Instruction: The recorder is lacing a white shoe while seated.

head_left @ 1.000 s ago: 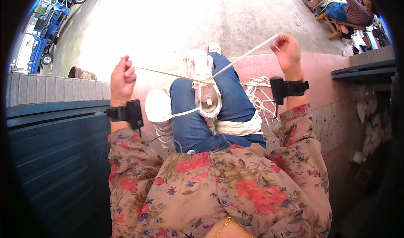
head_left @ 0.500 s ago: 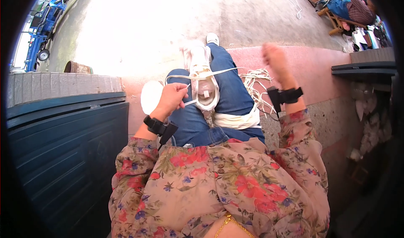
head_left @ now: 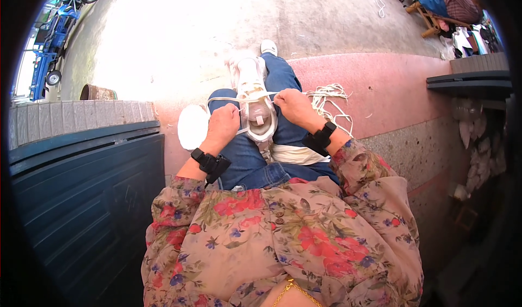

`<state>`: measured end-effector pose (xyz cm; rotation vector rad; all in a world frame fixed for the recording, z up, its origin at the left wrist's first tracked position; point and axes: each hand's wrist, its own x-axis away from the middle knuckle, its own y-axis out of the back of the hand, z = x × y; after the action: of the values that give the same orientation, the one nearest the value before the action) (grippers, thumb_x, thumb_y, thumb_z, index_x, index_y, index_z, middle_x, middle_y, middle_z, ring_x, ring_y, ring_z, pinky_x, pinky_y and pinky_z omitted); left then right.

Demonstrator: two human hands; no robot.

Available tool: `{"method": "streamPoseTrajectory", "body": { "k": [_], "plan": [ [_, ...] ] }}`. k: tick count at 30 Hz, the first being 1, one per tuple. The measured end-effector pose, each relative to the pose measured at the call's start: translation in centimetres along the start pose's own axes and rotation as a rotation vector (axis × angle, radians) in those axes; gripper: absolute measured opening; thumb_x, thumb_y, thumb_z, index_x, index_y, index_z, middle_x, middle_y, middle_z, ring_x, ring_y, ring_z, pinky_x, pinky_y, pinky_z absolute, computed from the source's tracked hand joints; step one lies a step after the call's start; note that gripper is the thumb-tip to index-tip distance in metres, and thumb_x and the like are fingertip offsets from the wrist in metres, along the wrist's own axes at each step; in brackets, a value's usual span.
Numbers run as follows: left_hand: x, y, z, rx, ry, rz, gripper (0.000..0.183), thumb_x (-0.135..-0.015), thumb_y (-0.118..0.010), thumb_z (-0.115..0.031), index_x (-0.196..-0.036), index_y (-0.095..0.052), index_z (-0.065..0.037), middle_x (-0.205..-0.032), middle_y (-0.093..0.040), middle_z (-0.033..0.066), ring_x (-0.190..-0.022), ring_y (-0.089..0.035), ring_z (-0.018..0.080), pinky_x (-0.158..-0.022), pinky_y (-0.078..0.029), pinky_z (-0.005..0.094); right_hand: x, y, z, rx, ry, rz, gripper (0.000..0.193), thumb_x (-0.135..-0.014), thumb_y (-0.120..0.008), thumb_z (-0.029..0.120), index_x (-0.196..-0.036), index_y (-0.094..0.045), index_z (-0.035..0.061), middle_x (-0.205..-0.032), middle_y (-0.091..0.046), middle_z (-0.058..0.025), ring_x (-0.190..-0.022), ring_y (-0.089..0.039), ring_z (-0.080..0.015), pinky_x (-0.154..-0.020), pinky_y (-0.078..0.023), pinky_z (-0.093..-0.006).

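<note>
A pale pink and white sneaker (head_left: 258, 108) rests on my jeans (head_left: 239, 155) between my knees, its opening toward me. A flat cream shoelace (head_left: 228, 98) runs across its upper part. At the sneaker's left side my left hand (head_left: 223, 125) is closed, pinching a lace end between thumb and fingers. My right hand (head_left: 298, 110) is closed at the sneaker's right edge, gripping the lace where it crosses to that side; its fingertips are partly hidden. Across my right thigh lies a bundle of cream laces (head_left: 299, 154).
More loose laces (head_left: 329, 96) trail past my right knee. Left of my leg is a bright white rounded object (head_left: 192, 126). Dark blue panels (head_left: 87, 198) flank me on the left. A brown pot (head_left: 98, 92) and blue three-wheelers (head_left: 46, 57) stand farther off. Another person (head_left: 457, 5) sits at far right.
My right hand has come down and inward from its raised place at the right to the sneaker's lace. My left hand stays beside the sneaker, still pinching lace.
</note>
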<state>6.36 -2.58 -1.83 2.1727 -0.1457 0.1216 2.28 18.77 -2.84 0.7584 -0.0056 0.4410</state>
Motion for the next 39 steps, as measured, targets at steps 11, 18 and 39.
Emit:
{"method": "streamPoseTrajectory", "body": {
  "k": [11,18,39],
  "plan": [
    [-0.6,0.9,-0.9,-0.199,-0.078,0.119,0.017,-0.079,-0.043,-0.012,-0.075,-0.053,0.001,-0.073,-0.056,0.0226,-0.070,-0.056,0.0383,-0.063,-0.044,0.0469,-0.5,-0.6,2.3,0.718,0.531,-0.065,0.004,-0.066,-0.055,0.012,-0.068,-0.058,0.0103,-0.072,-0.058,-0.0052,-0.074,-0.053,-0.0173,-0.064,-0.036,-0.0325],
    [-1.0,0.9,-1.5,-0.189,-0.082,0.104,0.018,-0.080,-0.044,-0.013,-0.072,-0.051,0.002,-0.071,-0.055,0.0227,-0.070,-0.054,0.0391,-0.062,-0.042,0.0471,-0.1,-1.1,1.7,0.570,0.468,-0.128,0.004,-0.066,-0.054,0.010,-0.068,-0.057,0.0091,-0.070,-0.057,-0.0054,-0.074,-0.054,-0.0195,-0.065,-0.036,-0.0340],
    [1.0,-0.5,-2.4,-0.409,-0.093,-0.051,0.019,-0.080,-0.050,-0.022,-0.073,-0.052,-0.004,-0.069,-0.057,0.0142,-0.064,-0.057,0.0323,-0.055,-0.046,0.0421,0.5,-1.4,1.1,0.612,0.266,-0.181,0.011,-0.070,-0.055,0.016,-0.070,-0.060,0.0060,-0.078,-0.053,-0.0098,-0.083,-0.048,-0.0231,-0.069,-0.037,-0.0337]
  ]
}}
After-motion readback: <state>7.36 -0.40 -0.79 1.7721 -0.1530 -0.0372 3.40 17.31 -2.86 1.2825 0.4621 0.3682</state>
